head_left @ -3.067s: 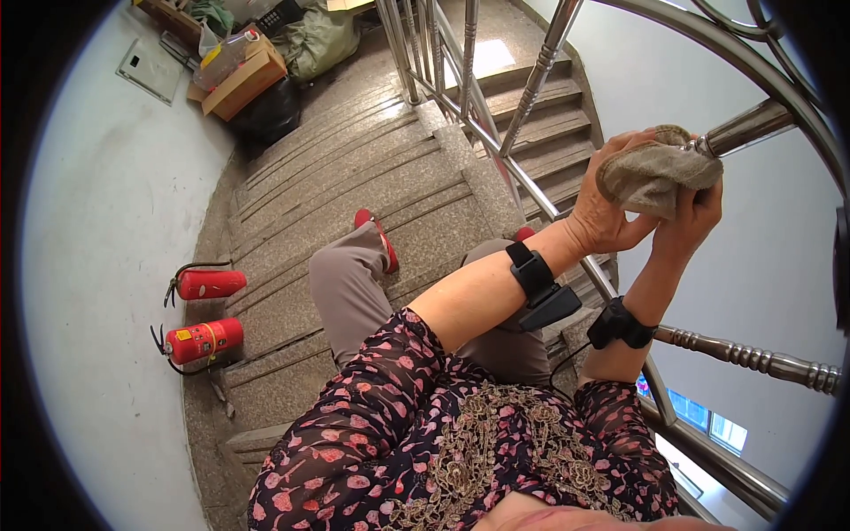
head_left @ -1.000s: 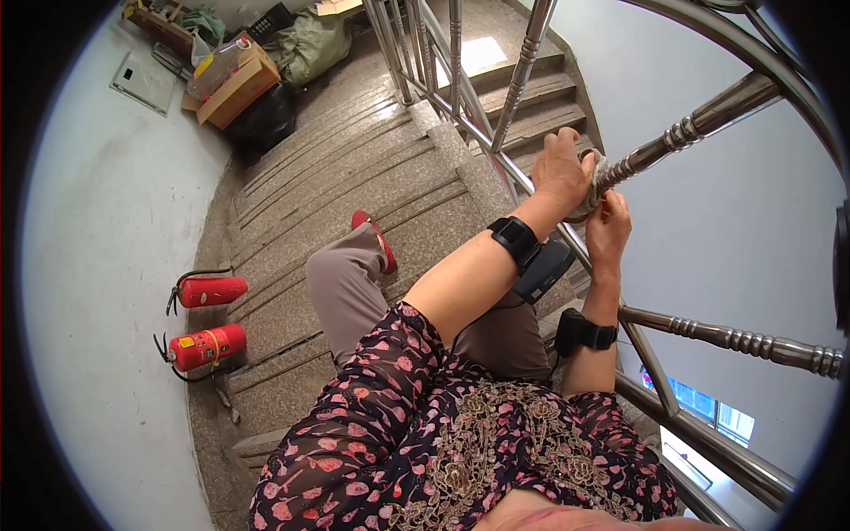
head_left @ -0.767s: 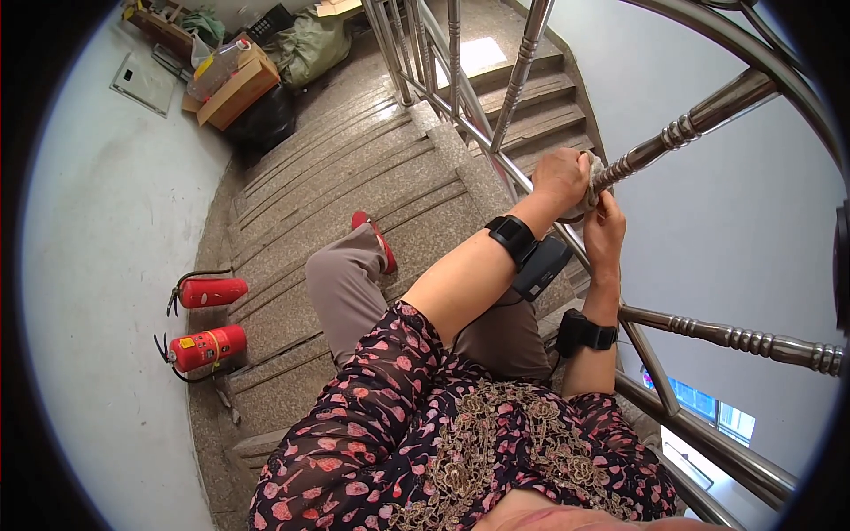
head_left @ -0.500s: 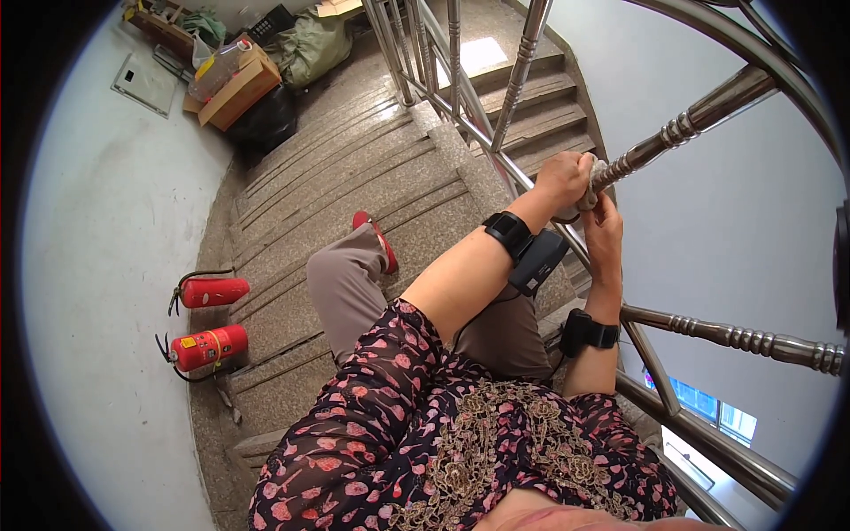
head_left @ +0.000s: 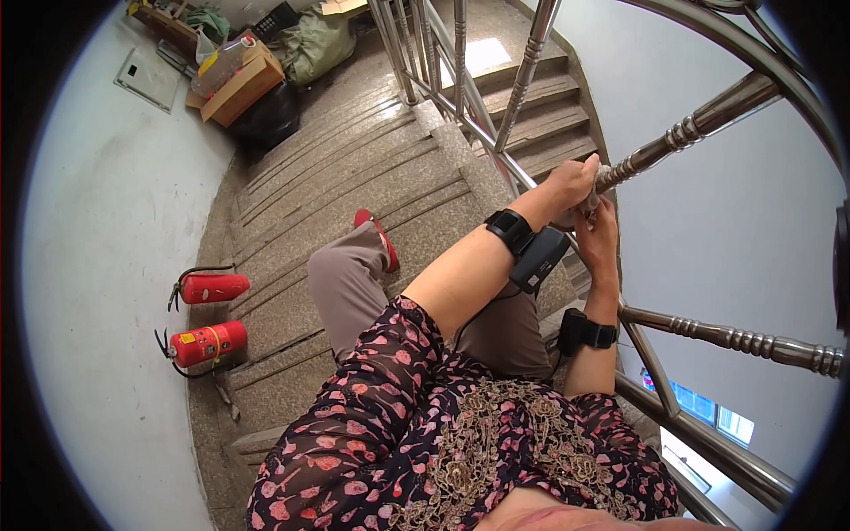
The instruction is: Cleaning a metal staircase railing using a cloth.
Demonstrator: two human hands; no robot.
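Note:
Both of my hands are wrapped about one metal baluster [head_left: 651, 157] of the stair railing. Between the fingers a pale greyish cloth [head_left: 603, 179] goes round the post, partly hidden by the hands. My left hand [head_left: 571, 186] is closed over it from the upper left. Just below, my right hand [head_left: 597, 232] pinches the cloth from the near side with bent fingers. A black strap [head_left: 509, 228] with a dark box [head_left: 541, 258] sits on my left wrist, and another black strap [head_left: 588, 334] on my right.
Two red fire extinguishers [head_left: 209, 343] stand by the white wall [head_left: 106, 265] on the left. Worn stone steps [head_left: 328, 190] curve downward. Farther off are a cardboard box [head_left: 241, 88] and a green sack [head_left: 314, 49]. A lower rail [head_left: 717, 442] and another baluster [head_left: 735, 338] lie at my right.
My hands have shifted slightly on the baluster with the cloth. The right hand has turned and moved a little up and to the left, the left hand slightly right.

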